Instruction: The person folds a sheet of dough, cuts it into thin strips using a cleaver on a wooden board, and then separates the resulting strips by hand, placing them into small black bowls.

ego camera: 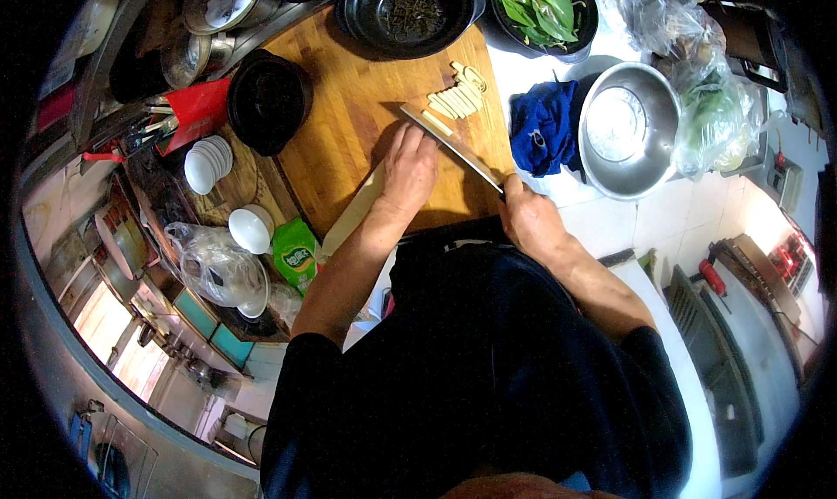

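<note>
My right hand point(533, 214) grips the handle of a kitchen knife point(461, 156), its blade slanting across the wooden cutting board point(340, 107). My left hand point(410, 165) has bent fingertips against the near side of the blade. Under that hand, a long pale food piece point(356, 208) runs back towards my body; its exact kind is unclear. One cut pale strip point(437, 122) lies just beyond the blade. Farther off, several similar strips point(458, 99) rest side by side in a small heap.
At the board's far edge sits a black bowl of dark shreds point(412, 9), beside a bowl of leafy greens point(539, 12). A blue cloth point(543, 129) and steel basin point(629, 129) stand right. Left are a black pot point(269, 103), white bowls point(208, 164) and a green packet point(297, 254).
</note>
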